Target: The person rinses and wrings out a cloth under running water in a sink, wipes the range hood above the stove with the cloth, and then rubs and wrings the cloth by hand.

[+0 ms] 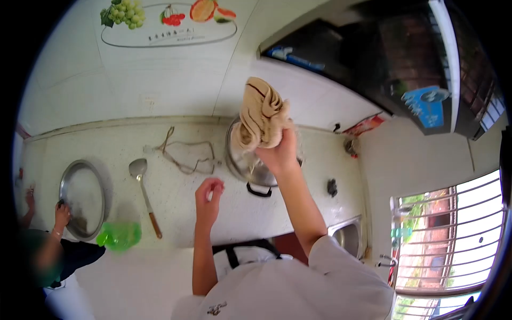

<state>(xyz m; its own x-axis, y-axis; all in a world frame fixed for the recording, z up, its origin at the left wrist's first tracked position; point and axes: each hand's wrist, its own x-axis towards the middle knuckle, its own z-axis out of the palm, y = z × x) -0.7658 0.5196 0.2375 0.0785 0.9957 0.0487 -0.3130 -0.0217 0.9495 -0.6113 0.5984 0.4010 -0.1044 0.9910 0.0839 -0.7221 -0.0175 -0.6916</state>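
Note:
My right hand (pixel 280 152) is closed around a folded beige towel (pixel 261 117), raised in front of a metal pot (pixel 237 160) on the counter. The towel and my hand hide much of the pot; one black handle (pixel 259 190) shows at its near side. My left hand (pixel 209 193) hovers left of the pot with its fingers curled in and nothing visible in them. Between the pot and a spatula (pixel 140 176) with a wooden handle, a cord (pixel 184 168) lies loosely on the counter.
At the left another person's hand (pixel 62 214) touches the rim of a round metal tray (pixel 63 184). A green plastic object (pixel 120 236) is near that tray. A sink (pixel 348 237) lies at the right, below a small dark object (pixel 332 187). A range hood (pixel 352 53) juts out overhead.

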